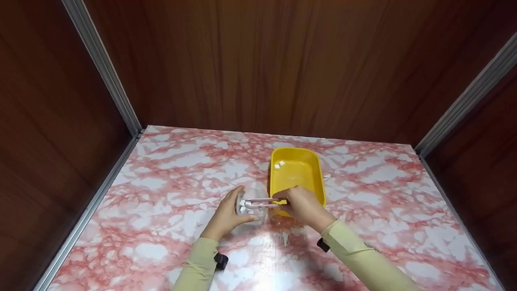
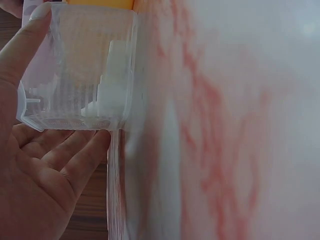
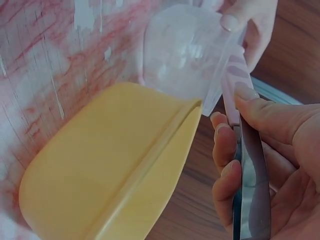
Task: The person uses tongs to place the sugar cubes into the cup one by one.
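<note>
My left hand (image 1: 221, 218) holds a clear plastic container (image 2: 82, 55) on the table, thumb on one side and fingers round the other. Several small white cubes (image 1: 243, 208) lie inside it. From the right, my right hand (image 1: 305, 207) grips a pair of pink-tipped tongs (image 3: 254, 180), whose ends reach into the container. Whether the tips pinch a cube cannot be made out. Directly under the right hand stands a yellow tray (image 1: 301, 173), with a couple of white cubes (image 1: 279, 165) in its far left corner.
The table (image 1: 169, 190) has a red-and-white marbled top. A small white piece (image 1: 327, 176) lies just right of the tray. Dark wood-grain panels (image 1: 258, 72) with metal edge strips (image 1: 107, 68) enclose the back and sides.
</note>
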A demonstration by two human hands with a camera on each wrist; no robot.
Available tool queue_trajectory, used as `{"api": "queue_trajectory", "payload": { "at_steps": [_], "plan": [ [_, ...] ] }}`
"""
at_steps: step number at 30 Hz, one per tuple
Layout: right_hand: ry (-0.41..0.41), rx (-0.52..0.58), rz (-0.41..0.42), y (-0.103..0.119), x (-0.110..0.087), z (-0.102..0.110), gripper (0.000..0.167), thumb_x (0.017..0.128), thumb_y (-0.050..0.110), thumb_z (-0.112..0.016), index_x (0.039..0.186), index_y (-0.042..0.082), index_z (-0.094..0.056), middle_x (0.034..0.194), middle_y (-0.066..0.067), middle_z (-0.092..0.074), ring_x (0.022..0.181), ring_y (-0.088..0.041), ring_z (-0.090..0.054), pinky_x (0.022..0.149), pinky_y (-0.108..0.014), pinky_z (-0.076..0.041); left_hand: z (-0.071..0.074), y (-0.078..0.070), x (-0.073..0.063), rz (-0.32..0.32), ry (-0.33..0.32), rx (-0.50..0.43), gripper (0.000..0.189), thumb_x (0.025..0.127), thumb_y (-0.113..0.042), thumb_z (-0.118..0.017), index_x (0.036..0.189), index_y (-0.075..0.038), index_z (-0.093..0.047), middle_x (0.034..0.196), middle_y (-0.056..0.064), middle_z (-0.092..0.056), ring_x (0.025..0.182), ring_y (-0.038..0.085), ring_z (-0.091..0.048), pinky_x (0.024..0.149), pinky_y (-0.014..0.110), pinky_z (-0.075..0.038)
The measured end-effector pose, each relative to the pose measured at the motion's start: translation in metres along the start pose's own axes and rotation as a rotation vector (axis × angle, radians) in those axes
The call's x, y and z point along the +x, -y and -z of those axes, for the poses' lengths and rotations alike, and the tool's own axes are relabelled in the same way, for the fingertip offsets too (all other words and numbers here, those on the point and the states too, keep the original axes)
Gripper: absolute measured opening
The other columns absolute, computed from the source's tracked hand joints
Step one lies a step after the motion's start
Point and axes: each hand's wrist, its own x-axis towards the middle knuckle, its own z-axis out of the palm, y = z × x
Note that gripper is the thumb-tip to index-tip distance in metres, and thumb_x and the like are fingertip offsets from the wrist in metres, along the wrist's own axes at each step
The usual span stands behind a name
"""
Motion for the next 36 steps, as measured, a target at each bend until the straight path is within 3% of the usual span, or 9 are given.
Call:
{"api": "queue_trajectory", "payload": {
  "at_steps": [14,20,26,36],
  "plan": [
    [0.049,0.004,-0.067,0.003,0.006,0.002,0.030,0.077,0.020,-0.081,0.106,0.014,-0.075,0.097,-0.001,-0.072,0.084,-0.018,-0.067,0.078,-0.035,-0.055,-0.001,-0.001,0.000,-0.014,0.009,-0.007,0.101,0.067,-0.048,-0.084,0.149,-0.018,-0.031,0.143,0.008,-0.043,0.129,0.030,-0.040,0.103,0.047,-0.037],
    [-0.003,0.012,-0.028,-0.004,0.001,0.006,0.026,0.079,0.015,-0.079,0.104,0.013,-0.075,0.096,-0.002,-0.071,0.077,-0.016,-0.064,0.072,-0.031,-0.055,0.001,-0.002,0.002,-0.004,0.006,0.002,0.103,0.067,-0.049,-0.084,0.150,-0.020,-0.030,0.145,0.006,-0.041,0.130,0.029,-0.039,0.104,0.045,-0.036],
    [0.000,0.022,-0.079,-0.008,-0.003,0.009,0.027,0.078,0.012,-0.080,0.104,0.016,-0.074,0.092,0.003,-0.068,0.068,-0.009,-0.055,0.067,-0.023,-0.051,0.001,-0.002,0.001,0.006,0.007,-0.001,0.105,0.066,-0.052,-0.083,0.150,-0.021,-0.028,0.145,0.006,-0.040,0.131,0.030,-0.037,0.105,0.047,-0.035],
    [0.001,0.095,-0.136,-0.012,-0.009,0.012,0.030,0.079,0.012,-0.079,0.108,0.014,-0.072,0.090,0.002,-0.068,0.067,-0.008,-0.056,0.066,-0.025,-0.052,-0.001,-0.001,-0.001,0.020,0.004,0.017,0.107,0.063,-0.058,-0.081,0.150,-0.020,-0.030,0.146,0.008,-0.039,0.131,0.031,-0.037,0.103,0.048,-0.036]
  ]
}}
